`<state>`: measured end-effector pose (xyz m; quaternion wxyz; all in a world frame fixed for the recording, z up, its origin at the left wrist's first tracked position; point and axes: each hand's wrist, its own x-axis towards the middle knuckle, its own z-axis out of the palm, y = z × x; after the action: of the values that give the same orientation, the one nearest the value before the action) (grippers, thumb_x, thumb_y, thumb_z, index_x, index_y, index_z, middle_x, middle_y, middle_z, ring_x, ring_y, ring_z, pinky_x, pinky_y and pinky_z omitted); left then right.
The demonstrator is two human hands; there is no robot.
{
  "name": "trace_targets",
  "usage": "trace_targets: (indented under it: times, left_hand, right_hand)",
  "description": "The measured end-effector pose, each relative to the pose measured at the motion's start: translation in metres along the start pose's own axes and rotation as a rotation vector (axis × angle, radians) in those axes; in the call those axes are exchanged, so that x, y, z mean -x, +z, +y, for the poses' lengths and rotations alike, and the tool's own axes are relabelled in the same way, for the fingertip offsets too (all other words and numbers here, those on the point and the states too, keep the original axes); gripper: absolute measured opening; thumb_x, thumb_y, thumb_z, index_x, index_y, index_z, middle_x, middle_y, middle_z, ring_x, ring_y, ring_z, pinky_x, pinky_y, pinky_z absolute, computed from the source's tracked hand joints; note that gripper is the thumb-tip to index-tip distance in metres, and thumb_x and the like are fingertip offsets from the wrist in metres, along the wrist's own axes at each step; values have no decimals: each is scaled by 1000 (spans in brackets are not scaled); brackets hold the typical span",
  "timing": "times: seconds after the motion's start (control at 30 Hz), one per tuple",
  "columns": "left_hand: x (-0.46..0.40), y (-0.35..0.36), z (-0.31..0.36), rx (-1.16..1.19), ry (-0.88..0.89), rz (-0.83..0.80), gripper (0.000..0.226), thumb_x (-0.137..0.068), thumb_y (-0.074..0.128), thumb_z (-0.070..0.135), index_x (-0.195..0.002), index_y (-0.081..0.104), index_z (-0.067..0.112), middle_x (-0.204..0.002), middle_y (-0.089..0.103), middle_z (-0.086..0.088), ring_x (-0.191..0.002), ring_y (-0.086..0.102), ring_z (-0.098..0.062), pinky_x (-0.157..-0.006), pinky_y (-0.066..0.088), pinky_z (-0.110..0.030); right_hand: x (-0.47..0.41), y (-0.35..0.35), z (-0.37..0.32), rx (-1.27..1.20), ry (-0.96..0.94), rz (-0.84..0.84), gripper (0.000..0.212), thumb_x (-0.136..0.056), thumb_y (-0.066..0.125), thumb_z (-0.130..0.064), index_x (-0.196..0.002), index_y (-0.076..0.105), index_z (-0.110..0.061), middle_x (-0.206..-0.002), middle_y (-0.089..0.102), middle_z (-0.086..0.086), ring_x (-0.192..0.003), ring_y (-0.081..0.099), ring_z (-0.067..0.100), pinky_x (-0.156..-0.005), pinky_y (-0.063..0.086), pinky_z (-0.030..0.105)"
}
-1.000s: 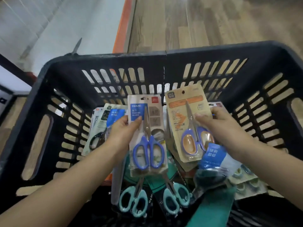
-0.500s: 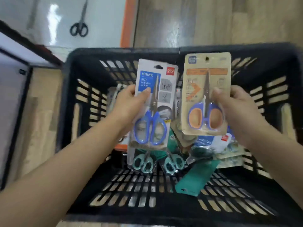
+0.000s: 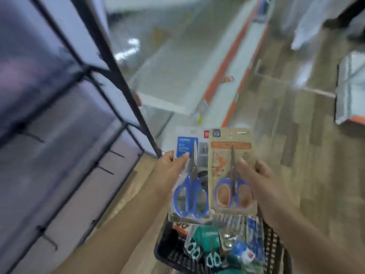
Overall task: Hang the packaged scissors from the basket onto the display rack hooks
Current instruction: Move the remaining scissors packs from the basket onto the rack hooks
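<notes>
Left hand: the left hand (image 3: 169, 167) is raised above the basket, thumb curled over the front of the white pack and the other fingers hidden behind it, pinching the card at its left edge.
White pack: the white-carded scissors pack (image 3: 189, 175) has a blue label near its top left corner and blue-handled scissors, handles down, blades pointing up; it is held upright and slightly tilted.
Right hand: the right hand (image 3: 260, 178) pinches the tan pack at its right edge, thumb on the front near the blade, the remaining fingers behind the card.
Tan pack: the tan-carded scissors pack (image 3: 233, 171) carries scissors with blue and orange handles, handles down; its left edge overlaps the right edge of the white pack.
Basket: the black slotted basket (image 3: 274, 248) sits on the floor below both hands, at the bottom of the view; more packaged scissors (image 3: 213, 258) with pale teal handles lie inside, blurred.
Display rack: the display rack (image 3: 65, 119) stands to the left, with pale panels in a dark frame; dark hooks (image 3: 33, 135) stick out from it, none of them bearing a pack.
Floor: the wood-patterned floor (image 3: 292, 123) stretches away to the right of the rack.
</notes>
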<state>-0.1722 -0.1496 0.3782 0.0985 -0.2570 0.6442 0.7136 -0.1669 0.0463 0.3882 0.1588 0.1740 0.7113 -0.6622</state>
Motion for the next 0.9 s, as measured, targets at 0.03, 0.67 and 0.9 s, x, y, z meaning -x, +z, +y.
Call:
trace_targets:
  times: [0.03,0.67,0.9]
  left_hand:
    - [17,-6,24,18,8,27,15,-93,56,13,-97,64,1,-87,70,-13,-74,65,-24,-72,54,-35]
    - [401,-163,55,446,90,871,15,-92,54,12,-95,65,1,-88,73,-16,-82,68,-37,-81,55,-52]
    - [495,-215,19,646,136,1109,15,-90,49,0,-80,60,-1,-63,61,-13,-45,57,-22,-42,45,-23]
  right_hand:
    - [8,7,-23,-10,-35,-52,28,-89,56,-42,-106,62,-20,-91,71,3,-62,61,10,-59,41,28]
    - [253,144,-99,247,-206,-721,14,-93,56,-29,-93,60,-15,-94,69,8,-87,66,24,-82,51,40]
    - [342,209,-97,342,-244,-948,21,-93,56,-29,-97,60,-9,-92,69,6,-81,64,18,-64,46,29]
